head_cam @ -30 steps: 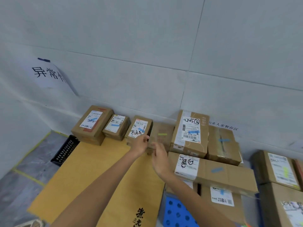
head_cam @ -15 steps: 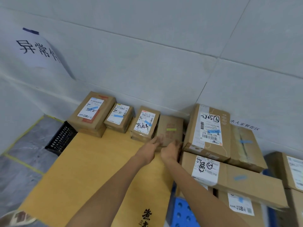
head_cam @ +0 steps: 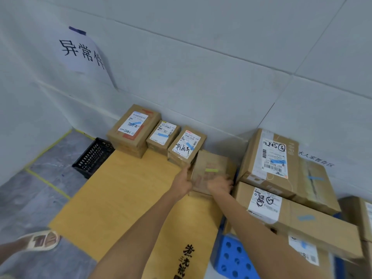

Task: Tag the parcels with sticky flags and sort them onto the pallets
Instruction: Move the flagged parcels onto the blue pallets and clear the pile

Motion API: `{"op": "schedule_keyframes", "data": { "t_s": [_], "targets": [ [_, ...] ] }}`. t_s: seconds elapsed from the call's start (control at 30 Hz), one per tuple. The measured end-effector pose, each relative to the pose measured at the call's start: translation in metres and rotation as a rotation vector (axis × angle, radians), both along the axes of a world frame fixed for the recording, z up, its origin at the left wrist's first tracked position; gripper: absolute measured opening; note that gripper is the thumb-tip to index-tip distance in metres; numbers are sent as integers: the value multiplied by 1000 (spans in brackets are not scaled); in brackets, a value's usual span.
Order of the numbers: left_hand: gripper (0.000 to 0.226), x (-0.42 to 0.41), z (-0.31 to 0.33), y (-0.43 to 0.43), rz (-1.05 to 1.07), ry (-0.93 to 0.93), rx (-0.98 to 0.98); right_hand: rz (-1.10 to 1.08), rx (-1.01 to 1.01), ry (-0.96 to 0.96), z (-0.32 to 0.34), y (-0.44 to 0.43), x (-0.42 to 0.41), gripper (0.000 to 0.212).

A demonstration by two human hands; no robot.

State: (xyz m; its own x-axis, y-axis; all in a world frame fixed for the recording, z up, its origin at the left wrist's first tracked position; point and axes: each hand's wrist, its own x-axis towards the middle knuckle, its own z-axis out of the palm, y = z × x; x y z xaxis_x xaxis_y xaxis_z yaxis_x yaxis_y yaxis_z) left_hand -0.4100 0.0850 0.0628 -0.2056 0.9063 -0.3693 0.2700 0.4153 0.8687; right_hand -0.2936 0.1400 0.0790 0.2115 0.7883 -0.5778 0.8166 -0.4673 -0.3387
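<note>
Parcel (head_cam: 216,162), plain brown, with a yellow-green sticky flag (head_cam: 211,170) on its top face. It sits at the right end of a row along the far wall, on a tan cardboard sheet (head_cam: 120,198).

Head view, only view. Just left of it is a handwritten box (head_cam: 186,146) with a white label, then two more labelled boxes (head_cam: 163,133) further left, all against the wall.

Left hand (head_cam: 184,183) is at the parcel's near left corner, fingers laid straight along its side; grip wide, pressing rather than clasping. Right hand (head_cam: 220,184) rests on the near right corner. Its fingers are blurred, so I cannot tell the grip.

Right of the parcel is a tall stack of cartons (head_cam: 267,156) on a blue pallet (head_cam: 231,256). A black crate (head_cam: 93,156) pokes out at the sheet's far left. A paper sign (head_cam: 80,51) is taped to the wall. A sandalled foot (head_cam: 40,240) is on the floor, near left.
</note>
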Motion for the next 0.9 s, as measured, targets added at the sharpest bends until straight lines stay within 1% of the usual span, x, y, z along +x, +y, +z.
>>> {"op": "schedule_keyframes", "data": {
  "t_s": [0.07, 0.13, 0.2, 0.27, 0.37, 0.4, 0.47, 0.53, 0.63, 0.7, 0.8, 0.9],
  "targets": [
    [54, -3, 3, -14, 39, -9, -62, 60, -65, -18, -3, -12, 2, 77],
    [31, -5, 2, -24, 68, 44, -68, 93, -97, 3, -7, -26, 1, 63],
    [15, -6, -4, -34, 40, 120, -51, 65, -75, 18, -19, -36, 1, 54],
    [5, -5, -8, -46, 50, 128, -57, 33, -32, 69, -19, -49, 3, 51],
    [27, 2, -10, -68, 174, 12, -94, -10, -12, 160, -4, -74, 7, 43],
    [32, 5, -9, -76, 213, -19, -118, -11, -3, 170, -3, -81, 10, 41],
    [30, 9, -14, -91, 266, -27, -131, -6, 37, 196, 1, -95, 14, 38],
    [28, 11, -10, -106, 308, -38, -94, 61, 91, 228, 6, -110, 18, 38],
    [48, 13, 5, -123, 407, -133, -41, 201, 141, 301, 21, -125, 25, 48],
    [46, 14, 21, -132, 485, -165, 22, 264, 186, 376, 36, -130, 30, 52],
    [35, 22, 52, -144, 617, -244, 148, 320, 280, 522, 68, -140, 37, 51],
    [36, 43, 93, -149, 687, -351, 292, 359, 430, 644, 103, -150, 54, 50]
  ]
}}
